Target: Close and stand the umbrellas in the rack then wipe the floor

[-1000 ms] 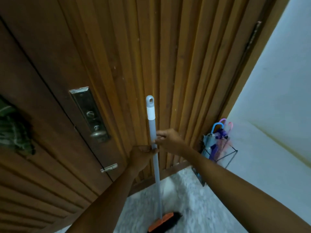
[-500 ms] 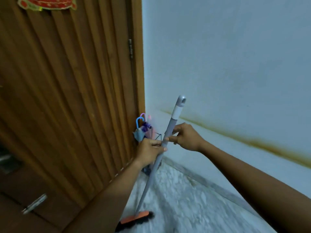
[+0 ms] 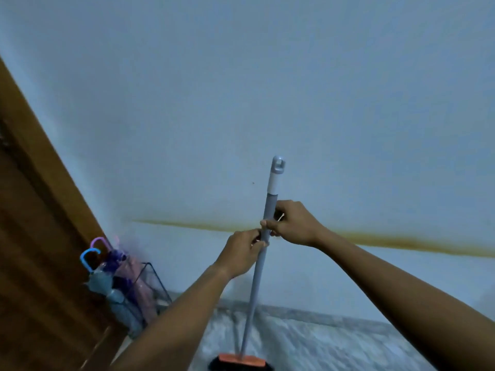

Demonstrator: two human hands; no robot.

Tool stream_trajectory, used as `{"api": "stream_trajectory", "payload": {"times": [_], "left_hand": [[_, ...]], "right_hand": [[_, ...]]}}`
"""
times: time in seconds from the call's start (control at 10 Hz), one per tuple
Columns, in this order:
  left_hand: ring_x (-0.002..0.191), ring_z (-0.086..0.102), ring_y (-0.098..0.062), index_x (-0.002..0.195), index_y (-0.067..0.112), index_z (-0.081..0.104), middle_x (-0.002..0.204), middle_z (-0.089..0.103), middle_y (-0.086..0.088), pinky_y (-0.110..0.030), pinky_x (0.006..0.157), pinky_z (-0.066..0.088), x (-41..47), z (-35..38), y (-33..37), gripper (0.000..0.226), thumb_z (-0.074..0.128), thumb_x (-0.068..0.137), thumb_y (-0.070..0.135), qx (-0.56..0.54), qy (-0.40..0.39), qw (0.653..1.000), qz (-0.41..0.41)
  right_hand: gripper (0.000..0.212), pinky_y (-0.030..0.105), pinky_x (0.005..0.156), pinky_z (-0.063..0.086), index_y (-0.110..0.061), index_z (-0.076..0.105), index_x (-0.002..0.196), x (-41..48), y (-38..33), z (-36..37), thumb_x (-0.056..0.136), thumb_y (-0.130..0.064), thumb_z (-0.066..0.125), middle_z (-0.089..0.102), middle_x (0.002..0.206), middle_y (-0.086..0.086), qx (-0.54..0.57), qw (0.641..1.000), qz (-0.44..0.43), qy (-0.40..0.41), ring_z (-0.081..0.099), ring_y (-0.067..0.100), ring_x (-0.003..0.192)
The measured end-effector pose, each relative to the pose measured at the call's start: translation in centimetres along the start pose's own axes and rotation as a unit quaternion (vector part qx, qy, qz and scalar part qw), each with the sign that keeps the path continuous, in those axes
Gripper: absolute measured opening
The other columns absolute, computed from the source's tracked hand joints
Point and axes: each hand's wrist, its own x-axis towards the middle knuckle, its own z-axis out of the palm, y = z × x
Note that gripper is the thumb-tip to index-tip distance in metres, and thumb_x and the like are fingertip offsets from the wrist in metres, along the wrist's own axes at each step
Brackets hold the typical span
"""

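Observation:
I hold a grey-handled broom almost upright in front of me. Its orange and black head rests on the marbled floor at the bottom edge. My left hand grips the handle, and my right hand grips it just above. Down at the left, a black wire rack stands in the corner. It holds closed umbrellas: a blue one, a purple one and a pink one.
A pale blue wall with a yellow-brown stain line fills most of the view. A wooden door and its frame run along the left, right beside the rack.
The view has swung right, from the wooden door to the wall. The rack now sits at the lower left. Both hands keep their grip on the broom handle, which now stands more upright.

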Motion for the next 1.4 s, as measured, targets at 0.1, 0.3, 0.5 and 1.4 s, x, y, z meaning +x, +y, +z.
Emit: {"api": "stream_trajectory", "payload": {"times": [0.1,0.3,0.5,1.4], "left_hand": [[0.056,0.053,0.003,0.109,0.011,0.071,0.066,0.054,0.017,-0.012,0.053,0.036,4.9,3.9,2.3,0.020,0.054,0.099,0.018,-0.024,-0.028,0.999,0.012],[0.051,0.050,0.005,0.093,0.018,0.067,0.060,0.051,0.016,-0.013,0.051,0.033,11.8,9.1,4.4,0.012,0.057,0.099,0.016,-0.051,-0.055,0.997,-0.001],[0.053,0.042,-0.007,0.068,0.032,0.057,0.053,0.048,0.011,-0.027,0.057,0.035,16.2,12.1,3.7,0.030,0.062,0.095,0.020,-0.039,-0.075,0.996,-0.041],[0.101,0.068,-0.022,0.112,0.025,0.072,0.099,0.073,0.005,-0.036,0.095,0.054,22.6,14.6,2.6,0.022,0.060,0.096,0.033,-0.162,-0.043,0.975,-0.146]], "right_hand": [[0.021,0.049,0.077,0.057,-0.013,0.065,0.086,1.2,4.7,-3.8,0.089,-0.033,0.071,0.072,0.083,0.007,0.002,1.000,0.025,0.005,0.070,0.025,0.078],[0.014,0.043,0.078,0.059,-0.021,0.063,0.084,4.1,11.5,-8.5,0.088,-0.031,0.071,0.071,0.081,0.006,0.001,0.999,0.049,-0.013,0.071,0.021,0.075],[0.018,0.044,0.080,0.058,-0.034,0.059,0.078,6.4,15.8,-9.6,0.089,-0.028,0.072,0.072,0.084,0.007,0.005,0.998,0.065,-0.025,0.071,0.022,0.076],[0.021,0.036,0.081,0.059,-0.020,0.077,0.084,9.5,22.3,-10.5,0.086,-0.041,0.075,0.075,0.080,0.000,0.146,0.963,0.200,0.107,0.072,0.021,0.084]]}}
